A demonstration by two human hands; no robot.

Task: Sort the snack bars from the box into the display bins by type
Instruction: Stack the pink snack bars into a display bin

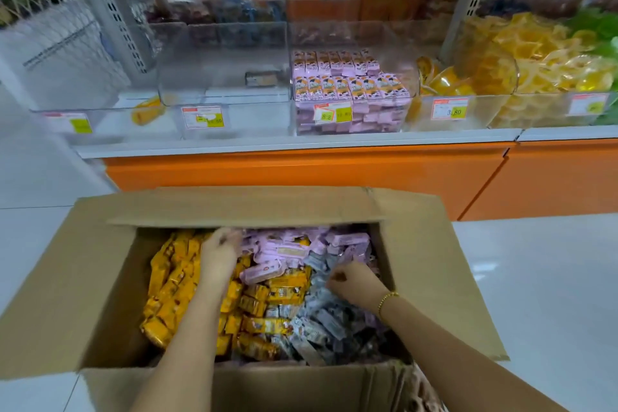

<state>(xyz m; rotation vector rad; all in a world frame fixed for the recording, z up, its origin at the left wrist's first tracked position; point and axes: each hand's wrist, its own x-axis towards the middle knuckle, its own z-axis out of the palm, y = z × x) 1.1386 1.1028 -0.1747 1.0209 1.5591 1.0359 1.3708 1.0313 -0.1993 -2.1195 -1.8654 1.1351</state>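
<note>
An open cardboard box stands on the floor, full of snack bars: yellow bars at the left, pink bars at the back, grey bars at the right. My left hand reaches into the box over the line where yellow and pink bars meet; its fingertips are blurred. My right hand lies among the grey bars with fingers curled down into them. On the shelf, one clear bin is filled with pink bars, the middle bin holds one dark bar, and the left bin holds one yellow bar.
Clear bins of yellow and orange sweets fill the shelf's right side. An orange base panel runs under the shelf, just beyond the box's far flap. White tiled floor surrounds the box.
</note>
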